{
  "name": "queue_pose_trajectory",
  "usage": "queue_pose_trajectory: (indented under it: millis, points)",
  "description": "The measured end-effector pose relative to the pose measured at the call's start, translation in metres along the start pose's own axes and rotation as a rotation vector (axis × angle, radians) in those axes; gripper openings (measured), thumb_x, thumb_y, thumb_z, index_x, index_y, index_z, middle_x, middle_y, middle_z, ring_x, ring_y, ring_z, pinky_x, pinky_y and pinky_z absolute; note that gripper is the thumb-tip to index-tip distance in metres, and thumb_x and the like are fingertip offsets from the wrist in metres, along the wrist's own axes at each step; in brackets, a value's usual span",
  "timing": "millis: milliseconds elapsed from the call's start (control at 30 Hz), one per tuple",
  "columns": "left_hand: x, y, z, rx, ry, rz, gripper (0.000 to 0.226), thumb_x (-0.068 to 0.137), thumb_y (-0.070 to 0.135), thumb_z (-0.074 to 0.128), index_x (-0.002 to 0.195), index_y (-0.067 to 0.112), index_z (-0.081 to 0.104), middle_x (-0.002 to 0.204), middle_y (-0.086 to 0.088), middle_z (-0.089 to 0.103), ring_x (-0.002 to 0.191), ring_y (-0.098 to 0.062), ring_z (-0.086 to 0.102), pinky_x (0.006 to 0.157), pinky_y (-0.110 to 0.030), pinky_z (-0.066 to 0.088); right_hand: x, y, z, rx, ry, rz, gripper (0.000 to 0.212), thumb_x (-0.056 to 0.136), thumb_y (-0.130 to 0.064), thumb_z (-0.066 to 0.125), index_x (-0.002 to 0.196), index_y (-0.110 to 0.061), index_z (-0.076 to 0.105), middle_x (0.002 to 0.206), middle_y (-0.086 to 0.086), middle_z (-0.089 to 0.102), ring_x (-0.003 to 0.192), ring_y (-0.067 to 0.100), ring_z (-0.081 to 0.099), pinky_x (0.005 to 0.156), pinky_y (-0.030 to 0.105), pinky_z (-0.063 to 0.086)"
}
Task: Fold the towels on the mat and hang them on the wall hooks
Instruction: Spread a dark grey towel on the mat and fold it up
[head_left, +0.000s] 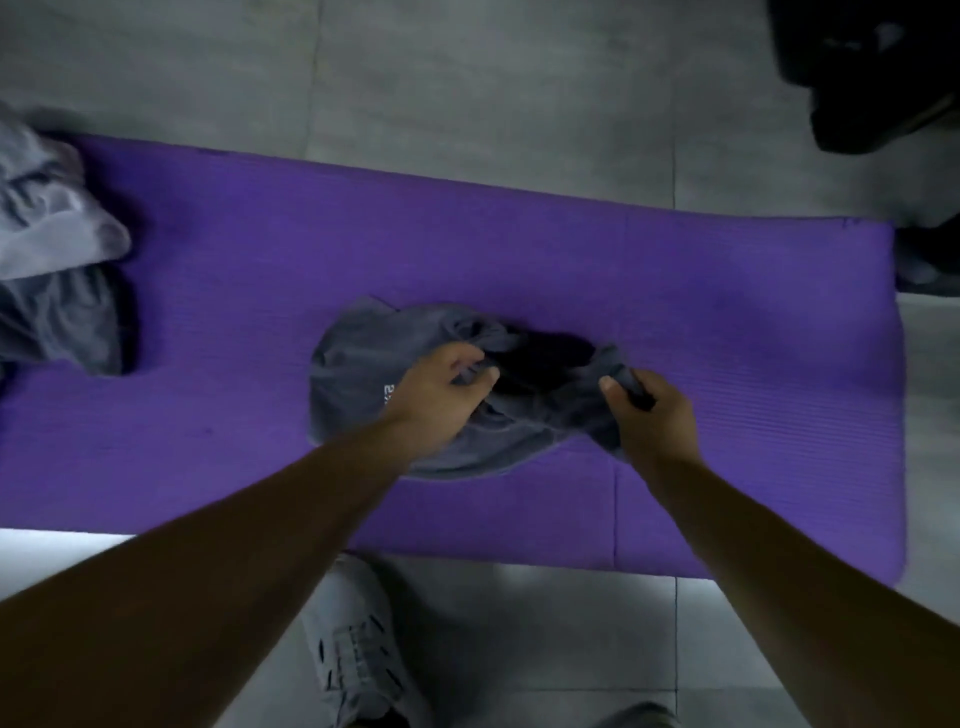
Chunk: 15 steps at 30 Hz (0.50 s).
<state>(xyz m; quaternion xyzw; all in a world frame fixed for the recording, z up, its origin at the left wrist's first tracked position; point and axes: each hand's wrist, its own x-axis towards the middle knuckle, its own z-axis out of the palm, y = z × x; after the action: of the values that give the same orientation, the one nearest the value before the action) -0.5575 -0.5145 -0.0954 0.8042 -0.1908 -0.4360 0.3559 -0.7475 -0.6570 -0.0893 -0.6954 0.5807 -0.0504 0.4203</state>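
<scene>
A crumpled dark grey towel (363, 364) lies in the middle of the purple mat (675, 291). My left hand (441, 395) pinches a fold of the towel near its centre. My right hand (649, 410) grips the towel's right edge, fingers curled round the cloth. A pale grey towel (52, 218) and another dark grey towel (67, 322) lie bunched at the mat's left end. No wall hooks are in view.
The mat lies on a grey tiled floor (467, 93). My grey shoe (358, 654) stands on the floor just before the mat's near edge. A dark object (872, 78) sits at the top right corner.
</scene>
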Motion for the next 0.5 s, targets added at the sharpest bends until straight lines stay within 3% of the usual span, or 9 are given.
queue_pose_trajectory:
  millis: [67,133,200,233,300,333,400,467,500]
  points:
    - [0.017,-0.002,0.012,-0.093,-0.078,0.014,0.015,0.093,0.038,0.068,0.106,0.031,0.065,0.104,0.01,0.067,0.114,-0.006,0.062,0.106,-0.026,0.045,0.008,0.011,0.015,0.038,-0.02,-0.133,0.017,0.092,-0.027,0.068,0.083,-0.013,0.065,0.078,-0.002,0.062,0.073,0.009,0.055,0.066,0.02,0.043]
    - [0.035,0.004,0.021,-0.131,-0.114,0.042,0.02,0.09,0.046,0.066,0.101,0.03,0.067,0.105,0.01,0.07,0.11,-0.006,0.064,0.108,-0.03,0.045,0.006,0.01,0.029,0.112,-0.098,-0.226,0.016,0.094,-0.026,0.066,0.097,-0.011,0.071,0.089,-0.008,0.067,0.085,0.0,0.06,0.079,0.009,0.045]
    - [0.051,0.013,0.028,-0.168,-0.164,-0.006,0.048,0.082,0.059,0.065,0.103,0.016,0.068,0.1,0.001,0.073,0.104,-0.02,0.069,0.102,-0.041,0.052,0.001,0.007,0.035,0.365,-0.271,-0.124,0.02,0.097,-0.022,0.063,0.11,-0.01,0.07,0.104,-0.004,0.073,0.1,0.004,0.066,0.092,0.017,0.05]
    - [0.056,0.017,0.031,-0.155,-0.218,-0.066,0.059,0.081,0.062,0.065,0.111,0.012,0.065,0.1,-0.003,0.072,0.099,-0.026,0.07,0.096,-0.045,0.054,0.002,0.007,0.037,0.539,-0.381,-0.031,0.02,0.097,-0.019,0.06,0.11,-0.008,0.069,0.104,0.001,0.074,0.099,0.012,0.069,0.091,0.025,0.055]
    - [0.064,0.015,0.034,-0.072,-0.333,-0.167,0.051,0.087,0.053,0.068,0.12,0.015,0.059,0.097,-0.004,0.07,0.082,-0.022,0.069,0.082,-0.039,0.058,0.008,0.006,0.034,0.651,-0.428,0.035,0.018,0.097,-0.019,0.057,0.105,-0.007,0.067,0.097,0.01,0.075,0.091,0.024,0.072,0.082,0.034,0.057]
    - [0.066,0.011,0.034,0.018,-0.373,-0.175,0.045,0.088,0.046,0.071,0.121,0.019,0.058,0.09,-0.001,0.069,0.075,-0.016,0.066,0.074,-0.032,0.058,0.015,0.008,0.03,0.606,-0.355,0.006,0.012,0.097,-0.018,0.058,0.101,-0.01,0.066,0.094,0.011,0.073,0.086,0.026,0.07,0.078,0.037,0.058]
    - [0.066,0.002,0.033,0.177,-0.406,-0.149,0.044,0.086,0.038,0.076,0.123,0.023,0.058,0.085,0.002,0.069,0.07,-0.011,0.064,0.064,-0.023,0.053,0.04,0.022,0.026,0.268,-0.091,-0.142,0.007,0.096,-0.024,0.064,0.098,-0.018,0.066,0.092,0.008,0.068,0.089,0.024,0.065,0.08,0.04,0.057]
    - [0.063,-0.005,0.035,0.2,-0.391,-0.096,0.035,0.086,0.031,0.078,0.117,0.02,0.067,0.085,0.001,0.071,0.071,-0.011,0.064,0.062,-0.02,0.052,0.066,0.036,0.026,-0.144,0.003,-0.213,0.03,0.089,-0.041,0.067,0.112,-0.022,0.066,0.108,0.011,0.064,0.107,0.029,0.059,0.099,0.043,0.049]
    - [0.061,-0.007,0.037,0.167,-0.379,-0.076,0.024,0.087,0.026,0.076,0.109,0.019,0.07,0.082,0.001,0.07,0.07,-0.012,0.062,0.061,-0.02,0.051,0.076,0.041,0.028,-0.242,-0.023,-0.135,0.045,0.085,-0.05,0.068,0.12,-0.022,0.063,0.116,0.013,0.062,0.115,0.033,0.055,0.104,0.043,0.044]
